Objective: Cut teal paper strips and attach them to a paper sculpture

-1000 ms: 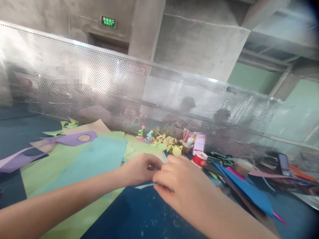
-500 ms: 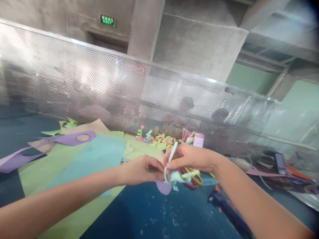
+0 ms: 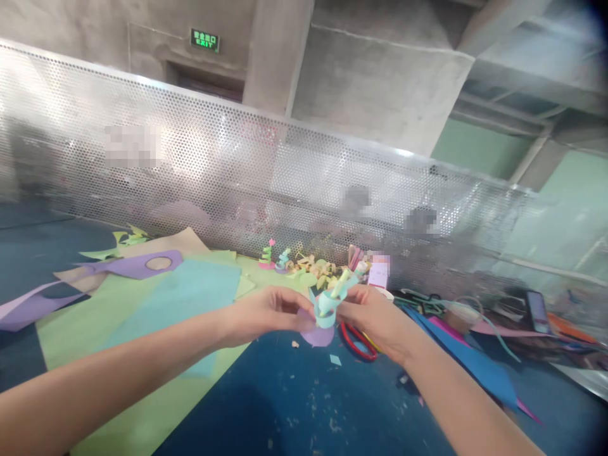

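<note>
Between my two hands is a small paper craft (image 3: 326, 313), a pale blue-green curled strip with a light green stem, on a round purple paper base (image 3: 317, 334). My left hand (image 3: 275, 311) pinches it at the left edge, thumb and fingers closed together. From the right, my right hand (image 3: 373, 316) holds the strip, its fingertips partly hidden behind the curl. The craft stands tilted, its stem pointing up and right. Below my right hand lie red-handled scissors (image 3: 357, 343), partly covered by the hand.
Green and light blue paper sheets (image 3: 166, 304) spread at left, with a purple cut-out sheet (image 3: 133, 265). Two small spiral paper trees (image 3: 266, 254) stand behind, near cut paper pieces (image 3: 316, 267). Blue paper (image 3: 470, 358) and a phone (image 3: 536, 310) lie right. A perforated metal screen (image 3: 213, 164) rises behind.
The paper craft has turned upright, its stem swinging from pointing right to up-right. My right hand has lowered and moved to its right side, uncovering blue paper at right.
</note>
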`<state>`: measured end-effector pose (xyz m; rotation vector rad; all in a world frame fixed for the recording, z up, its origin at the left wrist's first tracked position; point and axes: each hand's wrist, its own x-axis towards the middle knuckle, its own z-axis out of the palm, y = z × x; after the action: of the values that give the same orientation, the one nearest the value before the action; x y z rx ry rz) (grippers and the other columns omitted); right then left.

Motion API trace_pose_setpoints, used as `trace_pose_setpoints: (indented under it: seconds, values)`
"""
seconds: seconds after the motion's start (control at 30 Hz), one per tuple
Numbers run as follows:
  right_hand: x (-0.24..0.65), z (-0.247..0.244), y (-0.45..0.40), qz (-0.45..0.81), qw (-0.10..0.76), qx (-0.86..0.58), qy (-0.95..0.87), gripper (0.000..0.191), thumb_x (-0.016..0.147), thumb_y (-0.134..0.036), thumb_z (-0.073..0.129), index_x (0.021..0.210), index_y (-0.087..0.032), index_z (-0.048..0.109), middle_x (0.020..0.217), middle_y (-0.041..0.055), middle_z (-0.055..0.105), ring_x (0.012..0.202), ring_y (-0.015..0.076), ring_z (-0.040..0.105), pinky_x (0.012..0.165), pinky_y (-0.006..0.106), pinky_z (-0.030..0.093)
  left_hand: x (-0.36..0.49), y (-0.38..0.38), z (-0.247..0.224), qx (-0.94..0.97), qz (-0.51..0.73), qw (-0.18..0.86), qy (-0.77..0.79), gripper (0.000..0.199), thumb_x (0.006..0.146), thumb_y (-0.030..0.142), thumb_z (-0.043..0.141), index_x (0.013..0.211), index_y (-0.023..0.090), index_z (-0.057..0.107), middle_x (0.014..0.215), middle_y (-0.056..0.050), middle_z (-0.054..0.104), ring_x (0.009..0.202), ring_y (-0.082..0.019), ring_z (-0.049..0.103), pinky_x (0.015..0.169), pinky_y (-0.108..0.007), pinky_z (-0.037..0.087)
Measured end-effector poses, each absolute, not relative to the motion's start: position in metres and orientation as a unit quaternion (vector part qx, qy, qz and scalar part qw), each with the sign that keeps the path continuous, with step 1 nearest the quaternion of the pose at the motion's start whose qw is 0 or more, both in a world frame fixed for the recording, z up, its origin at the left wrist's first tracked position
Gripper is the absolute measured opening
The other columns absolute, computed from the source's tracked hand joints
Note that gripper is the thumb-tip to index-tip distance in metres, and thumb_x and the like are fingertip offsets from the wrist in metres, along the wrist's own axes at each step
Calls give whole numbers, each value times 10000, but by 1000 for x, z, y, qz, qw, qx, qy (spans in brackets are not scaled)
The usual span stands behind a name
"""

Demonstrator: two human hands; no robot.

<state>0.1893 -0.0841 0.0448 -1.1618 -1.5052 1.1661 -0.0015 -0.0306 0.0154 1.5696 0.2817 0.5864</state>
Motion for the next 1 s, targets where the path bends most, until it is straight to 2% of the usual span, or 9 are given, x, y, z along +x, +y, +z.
trace_pose_setpoints:
  seconds: [0.13, 0.2, 0.3, 0.47, 0.57, 0.83, 1.0]
  values:
    - [190, 43, -92, 410, 471, -482, -614, 232, 657, -317, 714, 839, -173, 694, 733, 23, 685, 700, 151, 615, 755, 341, 479, 0, -33, 18, 648, 268, 700, 134, 129, 733, 190, 664, 857, 157, 652, 835, -3, 623, 764, -84, 553, 734, -198, 409]
    - [189, 44, -95, 374, 479, -498, -619, 242, 648, -313, 717, 846, -178, 679, 759, 26, 686, 732, 164, 621, 740, 339, 486, -1, -34, 19, 621, 268, 722, 142, 153, 720, 173, 675, 867, 159, 637, 849, -4, 617, 784, -87, 561, 737, -196, 411]
    - [187, 44, -98, 325, 474, -534, -620, 200, 669, -305, 690, 825, -185, 656, 719, 10, 671, 682, 157, 613, 653, 313, 492, -1, -32, 19, 586, 270, 749, 151, 206, 703, 145, 687, 899, 165, 628, 888, -8, 617, 821, -89, 575, 755, -191, 412]
    - [181, 45, -102, 248, 481, -538, -646, 130, 716, -297, 631, 784, -187, 635, 689, -9, 636, 618, 129, 575, 576, 269, 465, -1, -29, 16, 530, 289, 774, 191, 166, 684, 130, 697, 836, 169, 642, 826, 14, 620, 813, -83, 586, 790, -191, 411]
    - [178, 45, -104, 221, 486, -546, -646, 135, 742, -311, 599, 784, -182, 607, 634, -25, 583, 561, 109, 524, 526, 238, 426, 0, -28, 16, 522, 292, 777, 197, 170, 676, 119, 697, 833, 160, 649, 855, 4, 630, 823, -90, 589, 800, -196, 417]
    - [174, 43, -107, 169, 468, -572, -652, 108, 749, -275, 559, 710, -189, 508, 579, -47, 477, 494, 91, 430, 451, 201, 331, 2, -28, 14, 489, 304, 781, 244, 156, 657, 114, 711, 806, 151, 680, 795, -7, 678, 803, -105, 623, 805, -196, 460]
    - [177, 40, -107, 151, 463, -571, -661, 109, 753, -270, 545, 701, -192, 489, 562, -52, 448, 500, 95, 412, 459, 200, 325, 2, -28, 15, 524, 280, 784, 182, 142, 733, 145, 651, 863, 103, 690, 909, -73, 695, 910, -138, 624, 873, -186, 446]
